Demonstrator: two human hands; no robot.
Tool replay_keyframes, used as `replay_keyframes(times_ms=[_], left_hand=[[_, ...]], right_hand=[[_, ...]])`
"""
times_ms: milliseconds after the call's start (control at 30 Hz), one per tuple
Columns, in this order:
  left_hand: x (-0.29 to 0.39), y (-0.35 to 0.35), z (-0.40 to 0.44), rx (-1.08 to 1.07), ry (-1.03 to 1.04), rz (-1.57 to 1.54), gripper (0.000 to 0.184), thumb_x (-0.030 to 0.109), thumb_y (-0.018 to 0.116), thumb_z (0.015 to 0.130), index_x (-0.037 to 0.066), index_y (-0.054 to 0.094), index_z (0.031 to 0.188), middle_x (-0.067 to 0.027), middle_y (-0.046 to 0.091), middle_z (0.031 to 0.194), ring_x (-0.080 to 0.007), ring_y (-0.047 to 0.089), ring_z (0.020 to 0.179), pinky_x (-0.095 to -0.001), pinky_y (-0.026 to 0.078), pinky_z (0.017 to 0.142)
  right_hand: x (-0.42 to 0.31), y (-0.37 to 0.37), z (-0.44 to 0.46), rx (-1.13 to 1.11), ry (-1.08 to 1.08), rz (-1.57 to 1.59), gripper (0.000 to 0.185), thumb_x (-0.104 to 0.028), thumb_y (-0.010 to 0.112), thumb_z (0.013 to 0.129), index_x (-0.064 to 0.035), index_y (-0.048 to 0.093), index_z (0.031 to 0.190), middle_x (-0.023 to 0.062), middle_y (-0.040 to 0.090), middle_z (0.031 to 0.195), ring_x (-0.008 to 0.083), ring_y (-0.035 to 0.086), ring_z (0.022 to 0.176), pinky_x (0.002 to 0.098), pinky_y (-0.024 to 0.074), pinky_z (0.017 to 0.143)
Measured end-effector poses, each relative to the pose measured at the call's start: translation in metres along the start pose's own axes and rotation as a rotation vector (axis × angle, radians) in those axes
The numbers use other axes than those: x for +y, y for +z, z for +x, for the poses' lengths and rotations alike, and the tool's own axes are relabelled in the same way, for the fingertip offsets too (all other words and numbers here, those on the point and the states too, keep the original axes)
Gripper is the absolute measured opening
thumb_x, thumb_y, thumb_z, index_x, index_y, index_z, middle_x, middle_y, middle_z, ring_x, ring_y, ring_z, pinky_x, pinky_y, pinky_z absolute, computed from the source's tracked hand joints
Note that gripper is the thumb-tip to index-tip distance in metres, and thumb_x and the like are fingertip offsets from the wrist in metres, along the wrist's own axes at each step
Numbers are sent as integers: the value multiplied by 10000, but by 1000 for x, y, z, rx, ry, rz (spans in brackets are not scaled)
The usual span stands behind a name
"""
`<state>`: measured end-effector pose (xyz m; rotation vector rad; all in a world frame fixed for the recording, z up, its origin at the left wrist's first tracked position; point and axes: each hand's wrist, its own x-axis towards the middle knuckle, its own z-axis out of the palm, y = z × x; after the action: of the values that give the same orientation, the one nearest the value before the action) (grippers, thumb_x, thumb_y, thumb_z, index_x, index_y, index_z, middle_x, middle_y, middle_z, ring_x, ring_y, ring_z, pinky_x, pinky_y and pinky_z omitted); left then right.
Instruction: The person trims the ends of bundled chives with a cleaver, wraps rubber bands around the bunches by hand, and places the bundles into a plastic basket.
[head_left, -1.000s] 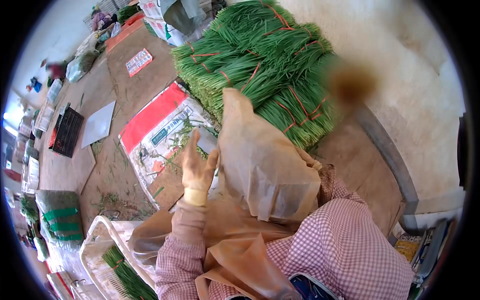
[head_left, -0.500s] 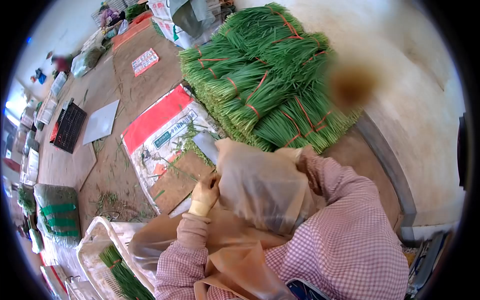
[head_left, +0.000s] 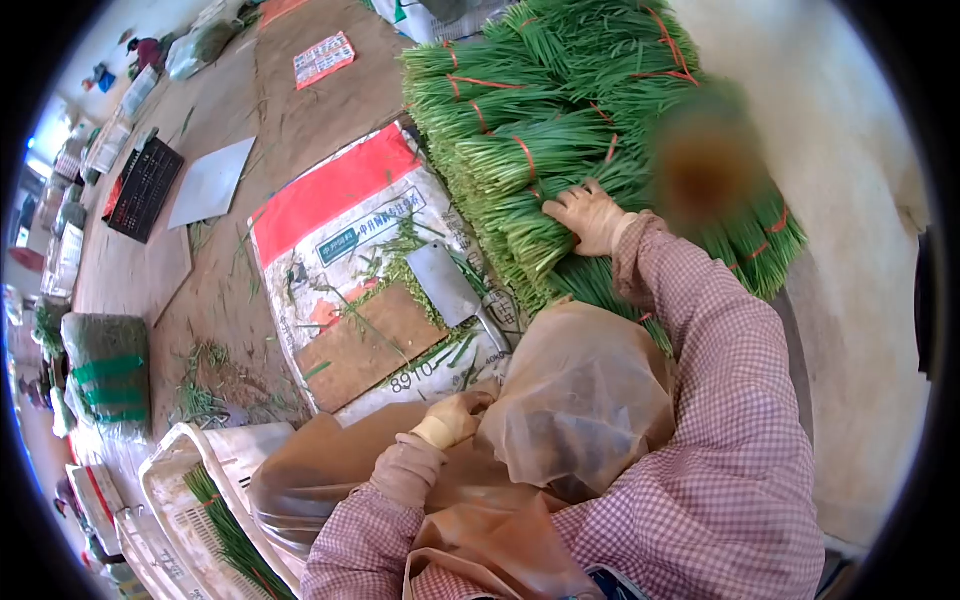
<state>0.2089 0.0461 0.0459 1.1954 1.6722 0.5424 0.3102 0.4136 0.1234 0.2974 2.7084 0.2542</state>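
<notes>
Chive bundles (head_left: 555, 125) lie stacked beside a printed sack (head_left: 335, 200) in the head view. The right hand (head_left: 592, 216) rests on them, fingers spread; the left hand (head_left: 455, 415) curls by the brown apron (head_left: 580, 390), its grip unclear.

Head view: our single one, taken from the wearer's head, facing forward and steeply down.
Checked sleeves (head_left: 735, 370): nearest us, rising from the bottom edge.
Green bundles (head_left: 545, 130): close ahead of us, seen from above.
Floor (head_left: 270, 130): we see it slant away toward the far upper left.
Pale wall (head_left: 860, 400): bounds our right side.
Black corners (head_left: 25, 30): they frame our wide, rounded view.
</notes>
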Motion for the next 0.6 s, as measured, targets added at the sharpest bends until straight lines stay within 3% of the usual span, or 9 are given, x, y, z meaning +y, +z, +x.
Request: replay_keyframes(times_ms=[100, 200, 267, 300, 367, 400, 467, 533, 600], left_hand=[[6, -4, 1, -42, -97, -96, 300, 270, 599, 845, 172, 667, 1120, -131, 686, 1018, -287, 651, 947, -349, 497, 843], [34, -38, -15, -32, -69, -69, 302, 314, 602, 849, 189, 669, 1115, -125, 687, 999, -274, 656, 925, -353, 499, 838], [44, -67, -21, 140, -120, -77, 314, 294, 649, 838, 181, 664, 1130, -106, 691, 981, -225, 664, 889, -335, 511, 814], [23, -75, -17, 427, 129, -329, 369, 205, 689, 827, 104, 631, 1178, -108, 688, 1024, -203, 663, 878, -313, 520, 811], [51, -125, -35, 741, 111, -846, 473, 141, 713, 816, 12, 561, 1245, -140, 651, 1127, -189, 640, 939, -306, 514, 849], [63, -145, -49, 888, 351, -746, 565, 176, 720, 822, -26, 498, 1300, -181, 597, 1215, -226, 602, 1065, -347, 482, 927], [92, -173, -83, 1064, 385, -321, 776, 277, 794, 758, -1, 415, 1376, -178, 568, 1271, -258, 525, 1211, -362, 412, 1015], [97, -192, -101, 1064, 164, 93, 915, 364, 846, 678, -1, 390, 1383, -174, 571, 1267, -252, 529, 1199, -353, 414, 1004], [76, -213, -105, 811, 330, -347, 959, 406, 869, 628, 6, 405, 1366, -152, 578, 1259, -243, 535, 1183, -352, 417, 993]], right_hand=[[16, -15, -6, 422, 118, 312, 825, -298, 781, 586, -105, 441, 1312, 154, 548, 1188, 348, 499, 1152, 486, 332, 1030], [10, -90, -15, 644, 147, 1064, 798, -142, 822, 625, -20, 441, 1315, 136, 581, 1218, 246, 532, 1143, 320, 383, 1016], [-3, -139, -11, 674, 27, 1230, 762, -107, 825, 672, 8, 434, 1315, 105, 564, 1250, 184, 504, 1156, 309, 373, 1019], [-13, -157, -6, 723, -40, 1358, 751, -118, 837, 662, 2, 449, 1293, 104, 577, 1236, 186, 524, 1140, 319, 386, 1013], [-51, -193, -1, 695, -179, 1617, 706, -117, 852, 653, -9, 487, 1247, 92, 600, 1206, 182, 555, 1110, 320, 414, 992], [-79, -204, 4, 677, -233, 1616, 706, -117, 852, 653, -9, 487, 1247, 92, 600, 1206, 182, 555, 1110, 320, 414, 992], [-131, -218, 11, 591, -343, 1719, 669, -140, 842, 668, -4, 506, 1230, 96, 618, 1177, 184, 568, 1093, 321, 430, 974], [-185, -216, 22, 511, -397, 1724, 643, -184, 836, 684, -7, 522, 1216, 104, 632, 1147, 195, 583, 1072, 328, 444, 957], [-239, -196, 34, 561, -385, 1795, 693, -220, 828, 676, -5, 498, 1245, 115, 617, 1171, 217, 579, 1084, 332, 441, 961]])
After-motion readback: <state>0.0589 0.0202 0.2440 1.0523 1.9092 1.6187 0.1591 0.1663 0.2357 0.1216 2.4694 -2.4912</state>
